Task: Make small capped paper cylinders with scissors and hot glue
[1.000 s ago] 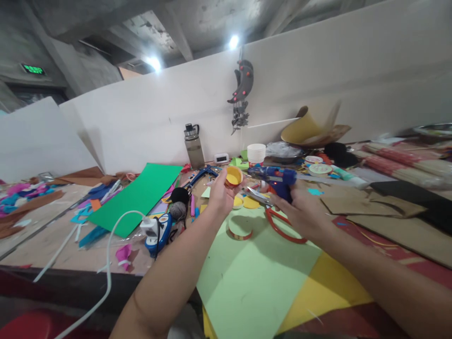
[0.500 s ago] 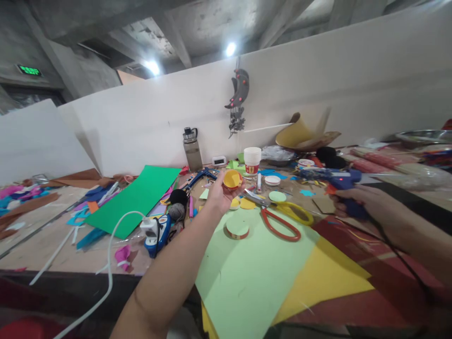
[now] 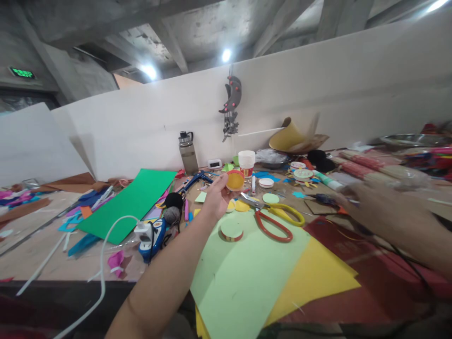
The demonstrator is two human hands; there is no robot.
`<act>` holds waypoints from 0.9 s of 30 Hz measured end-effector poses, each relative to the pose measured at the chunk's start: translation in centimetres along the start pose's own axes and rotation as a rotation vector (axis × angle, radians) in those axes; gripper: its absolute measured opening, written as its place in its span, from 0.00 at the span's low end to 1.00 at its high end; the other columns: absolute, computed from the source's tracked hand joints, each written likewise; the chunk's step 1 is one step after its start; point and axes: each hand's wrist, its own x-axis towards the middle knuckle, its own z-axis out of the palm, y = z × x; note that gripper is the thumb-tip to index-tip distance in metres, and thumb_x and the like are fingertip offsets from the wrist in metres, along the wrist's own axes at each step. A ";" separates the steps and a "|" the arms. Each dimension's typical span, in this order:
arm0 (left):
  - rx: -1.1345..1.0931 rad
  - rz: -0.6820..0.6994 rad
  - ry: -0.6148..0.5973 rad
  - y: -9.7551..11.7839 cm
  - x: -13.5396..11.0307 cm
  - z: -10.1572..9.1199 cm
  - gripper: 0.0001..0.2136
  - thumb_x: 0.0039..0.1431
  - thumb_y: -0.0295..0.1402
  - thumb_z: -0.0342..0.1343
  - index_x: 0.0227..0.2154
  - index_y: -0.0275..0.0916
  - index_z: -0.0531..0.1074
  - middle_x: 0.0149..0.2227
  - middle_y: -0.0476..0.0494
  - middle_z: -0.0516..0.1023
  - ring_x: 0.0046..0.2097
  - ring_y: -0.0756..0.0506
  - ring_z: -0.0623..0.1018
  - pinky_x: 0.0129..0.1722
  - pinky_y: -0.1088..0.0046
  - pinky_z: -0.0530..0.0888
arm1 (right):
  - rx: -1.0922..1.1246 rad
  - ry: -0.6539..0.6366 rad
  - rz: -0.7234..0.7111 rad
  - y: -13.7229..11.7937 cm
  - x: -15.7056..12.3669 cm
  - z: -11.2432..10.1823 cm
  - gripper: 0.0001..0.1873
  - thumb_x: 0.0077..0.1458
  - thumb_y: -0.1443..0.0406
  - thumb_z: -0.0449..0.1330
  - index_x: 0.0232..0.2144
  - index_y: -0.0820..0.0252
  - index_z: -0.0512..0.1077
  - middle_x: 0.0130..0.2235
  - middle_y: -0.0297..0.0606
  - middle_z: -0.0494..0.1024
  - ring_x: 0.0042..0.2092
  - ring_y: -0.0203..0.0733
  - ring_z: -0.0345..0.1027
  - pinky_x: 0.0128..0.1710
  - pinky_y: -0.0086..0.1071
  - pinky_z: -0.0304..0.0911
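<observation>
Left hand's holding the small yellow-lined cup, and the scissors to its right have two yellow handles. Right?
Not quite: the head view shows one yellow handle and one orange-red handle. The left hand does hold the small yellow-lined cup, with the scissors to its right.

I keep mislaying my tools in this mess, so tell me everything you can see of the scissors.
The scissors have grey, metallic-looking blades and two long handle loops, one orange-red, one yellow, perhaps plastic-coated. They lie flat, loops spread apart, the red one on the pale green sheet. The blades point away from the wearer and leftward, towards the left hand and its small cup piece; whether the tip touches either is unclear. No hand grips them.
</observation>
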 end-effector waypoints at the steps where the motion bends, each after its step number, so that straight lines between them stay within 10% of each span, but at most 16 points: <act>1: 0.008 0.000 -0.009 0.0 -0.1 0.1 0.05 0.59 0.32 0.59 0.37 0.37 0.75 0.37 0.43 0.81 0.37 0.48 0.80 0.44 0.67 0.77 | 0.027 -0.043 -0.042 -1.8 -0.1 0.4 0.11 0.47 0.54 0.64 0.23 0.54 0.74 0.25 0.43 0.73 0.26 0.43 0.64 0.28 0.39 0.57; 8: 0.077 0.022 -0.140 -0.1 -0.7 0.4 0.09 0.57 0.35 0.61 0.38 0.37 0.75 0.39 0.43 0.81 0.39 0.47 0.80 0.42 0.70 0.77 | 0.362 -0.171 -0.091 -12.2 0.7 7.3 0.28 0.52 0.49 0.62 0.51 0.58 0.70 0.48 0.46 0.70 0.47 0.49 0.69 0.42 0.41 0.69; 14: 0.162 0.028 -0.177 -0.3 -0.8 0.3 0.12 0.54 0.37 0.64 0.39 0.37 0.76 0.40 0.42 0.81 0.40 0.47 0.80 0.44 0.69 0.76 | 0.514 -0.170 -0.037 -12.3 1.3 9.9 0.15 0.54 0.56 0.60 0.38 0.60 0.74 0.35 0.40 0.76 0.36 0.44 0.69 0.37 0.40 0.67; 27: 0.291 0.007 -0.166 -0.9 -0.7 0.3 0.17 0.49 0.41 0.67 0.39 0.35 0.77 0.39 0.40 0.81 0.36 0.47 0.79 0.39 0.71 0.77 | 0.920 -0.278 0.197 -11.4 1.1 10.3 0.21 0.46 0.61 0.65 0.43 0.58 0.68 0.38 0.38 0.76 0.40 0.42 0.71 0.41 0.39 0.68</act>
